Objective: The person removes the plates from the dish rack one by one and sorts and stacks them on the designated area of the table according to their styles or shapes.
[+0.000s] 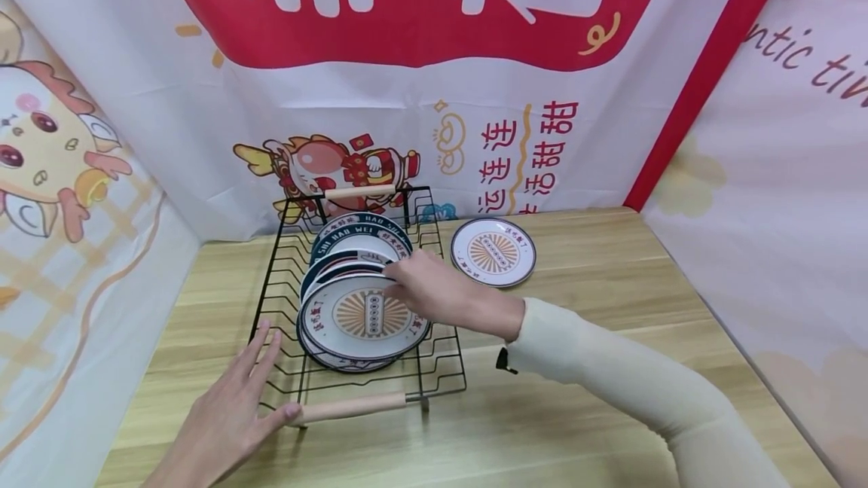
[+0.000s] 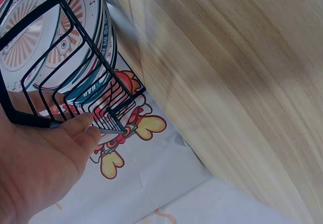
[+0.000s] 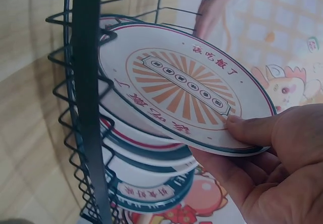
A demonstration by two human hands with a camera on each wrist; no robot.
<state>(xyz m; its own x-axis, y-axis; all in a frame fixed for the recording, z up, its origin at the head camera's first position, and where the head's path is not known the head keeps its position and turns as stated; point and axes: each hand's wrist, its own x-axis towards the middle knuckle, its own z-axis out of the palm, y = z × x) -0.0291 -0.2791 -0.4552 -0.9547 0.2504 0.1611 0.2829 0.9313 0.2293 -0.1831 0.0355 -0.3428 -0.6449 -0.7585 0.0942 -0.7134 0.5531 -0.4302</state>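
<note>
My right hand [image 1: 434,288] pinches the rim of a white plate [image 3: 176,82] with a dark edge and an orange sunburst, its thumb on the face and fingers underneath. In the head view this plate leans at the front of a row inside a black wire dish rack [image 1: 444,364]. Behind it stand several plates with dark green bands [image 1: 362,232]; another plate's rim shows just below it. At the rack's front left corner rests my left hand [image 1: 227,405], fingers spread along the side and thumb at the wooden handle [image 1: 359,407]. Wires partly cover that hand in the left wrist view.
Another sunburst plate [image 1: 493,252] lies flat on the wooden table [image 1: 597,337], right of the rack near the back. A second wooden handle [image 1: 359,191] tops the rack's far end. Printed cloth [image 1: 380,89] hangs behind and at both sides.
</note>
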